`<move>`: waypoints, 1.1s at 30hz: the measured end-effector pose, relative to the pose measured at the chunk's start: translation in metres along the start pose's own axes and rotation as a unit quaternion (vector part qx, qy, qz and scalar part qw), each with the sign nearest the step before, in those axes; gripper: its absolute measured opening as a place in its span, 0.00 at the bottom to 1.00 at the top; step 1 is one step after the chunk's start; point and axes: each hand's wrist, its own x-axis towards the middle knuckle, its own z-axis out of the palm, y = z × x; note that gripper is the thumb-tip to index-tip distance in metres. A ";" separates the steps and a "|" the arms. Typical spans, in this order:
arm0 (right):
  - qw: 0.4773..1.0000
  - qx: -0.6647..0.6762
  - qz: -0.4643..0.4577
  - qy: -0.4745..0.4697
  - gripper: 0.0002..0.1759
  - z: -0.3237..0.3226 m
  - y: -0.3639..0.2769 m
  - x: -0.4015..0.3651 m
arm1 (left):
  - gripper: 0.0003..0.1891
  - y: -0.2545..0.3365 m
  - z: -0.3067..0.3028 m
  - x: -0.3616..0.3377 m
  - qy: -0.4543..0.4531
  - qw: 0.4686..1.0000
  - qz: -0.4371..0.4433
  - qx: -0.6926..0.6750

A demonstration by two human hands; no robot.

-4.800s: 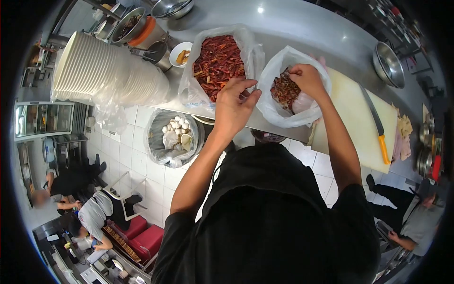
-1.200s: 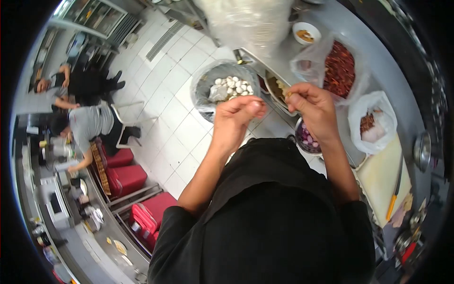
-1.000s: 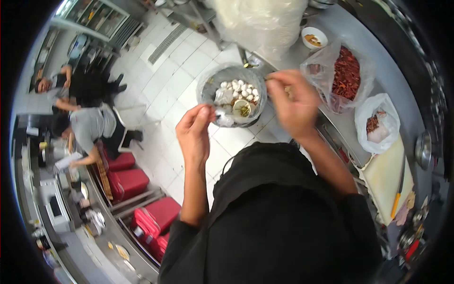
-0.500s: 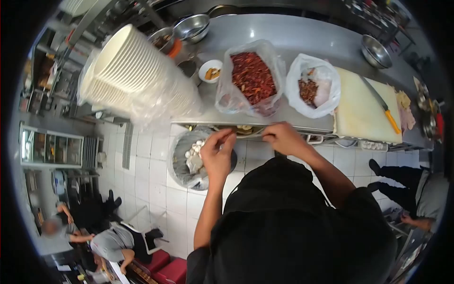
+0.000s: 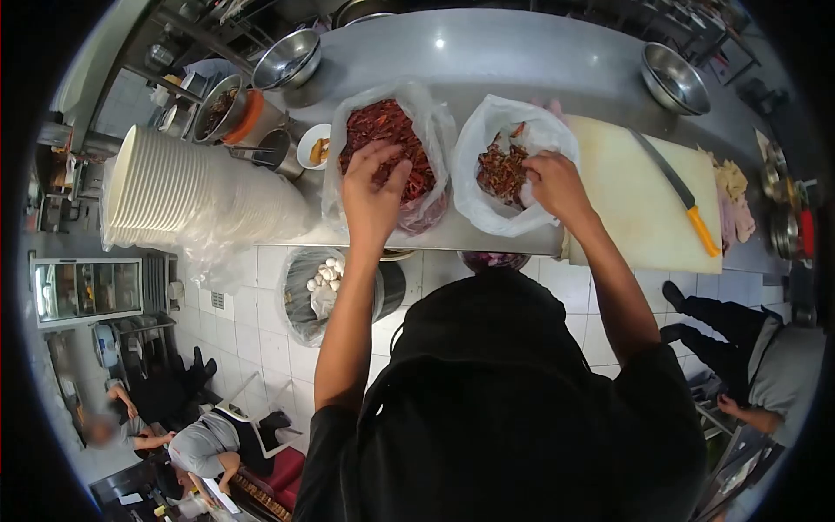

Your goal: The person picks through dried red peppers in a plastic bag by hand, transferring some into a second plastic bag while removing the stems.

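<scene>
My left hand (image 5: 374, 187) is over a clear plastic bag of dried red chilies (image 5: 380, 123), its fingers apart and slightly bent, the fingertips at the heap. My right hand (image 5: 559, 184) reaches into the mouth of a white plastic bag (image 5: 474, 200). Its fingers are drawn together beside the cut chili pieces (image 5: 502, 172) in that bag. Whatever they pinch, if anything, is hidden. The two bags stand side by side on the steel counter (image 5: 496, 56).
Right of the bags lies a cutting board (image 5: 617, 196) with a yellow-handled knife (image 5: 693, 209). Stacked paper tubs (image 5: 191, 187) stand at the left, near a small white bowl (image 5: 306, 157). Below the counter edge is a lined bin (image 5: 300, 304) with garlic bulbs (image 5: 326, 274). Other people are farther off.
Both hands have risen from below the counter edge to the bags, the left to the chilies, the right to the white bag. The camera view has shifted, with the bags now farther left.
</scene>
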 end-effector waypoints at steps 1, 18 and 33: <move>0.999 0.000 0.022 -0.039 0.12 0.003 0.002 0.011 | 0.12 -0.001 0.003 -0.004 0.003 1.000 0.018 0.007; 0.972 -0.213 -0.027 -0.098 0.12 0.036 0.026 0.084 | 0.11 0.028 0.020 -0.027 -0.023 0.992 -0.074 -0.095; 0.708 0.646 0.276 -0.074 0.11 -0.003 -0.059 0.035 | 0.10 0.040 0.076 -0.020 -0.057 0.956 -0.169 -0.234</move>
